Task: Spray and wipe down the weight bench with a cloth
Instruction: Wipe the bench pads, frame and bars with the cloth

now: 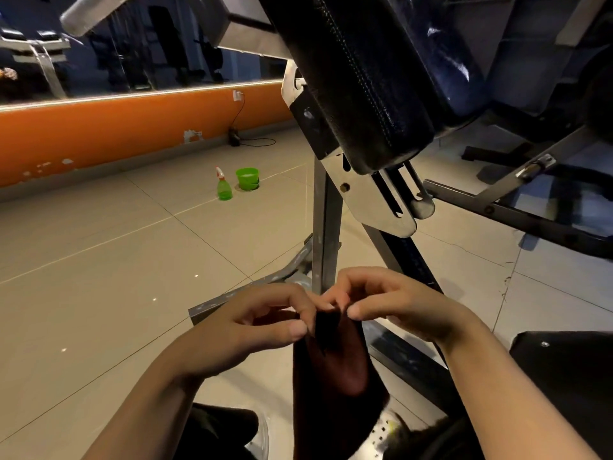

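Beige tiled floor [99, 247], orange wall base [116, 127] behind, mirror above it. One weight bench [358, 84]: dark padded back tilted overhead, grey steel frame beneath. One dark cloth [331, 366] hangs low in the centre, just in front of the frame upright. Left hand [262, 327] and right hand [394, 300] both pinch its top edge, fingertips nearly meeting. One green spray bottle [224, 184] stands on the floor beside one green bucket [247, 178], well apart from the hands.

Gym: padded weight bench [358, 84] on steel frame [326, 227], wall mirror [139, 44] reflecting machines, orange wall band [99, 134], tiled floor [116, 260].
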`<action>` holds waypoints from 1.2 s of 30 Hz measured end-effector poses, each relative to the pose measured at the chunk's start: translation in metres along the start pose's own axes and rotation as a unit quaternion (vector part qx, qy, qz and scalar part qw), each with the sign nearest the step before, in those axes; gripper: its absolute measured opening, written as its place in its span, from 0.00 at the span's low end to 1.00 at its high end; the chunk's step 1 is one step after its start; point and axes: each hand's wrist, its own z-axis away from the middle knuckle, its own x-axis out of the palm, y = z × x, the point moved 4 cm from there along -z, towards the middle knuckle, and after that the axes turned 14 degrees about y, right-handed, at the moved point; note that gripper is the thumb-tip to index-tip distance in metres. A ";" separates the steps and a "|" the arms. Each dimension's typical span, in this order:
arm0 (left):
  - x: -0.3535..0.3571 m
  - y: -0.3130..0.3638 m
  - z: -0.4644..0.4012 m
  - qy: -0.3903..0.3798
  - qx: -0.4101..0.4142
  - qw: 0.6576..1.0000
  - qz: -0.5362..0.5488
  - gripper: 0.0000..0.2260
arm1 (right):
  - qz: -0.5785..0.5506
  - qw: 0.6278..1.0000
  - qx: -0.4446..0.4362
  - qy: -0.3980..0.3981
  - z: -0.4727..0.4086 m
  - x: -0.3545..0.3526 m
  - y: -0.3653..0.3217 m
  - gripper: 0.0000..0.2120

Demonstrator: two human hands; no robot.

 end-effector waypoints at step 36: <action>-0.048 0.166 -0.163 0.473 0.413 0.630 -0.457 0.14 | 0.323 0.864 -0.211 0.324 -0.088 -0.111 -0.125 0.27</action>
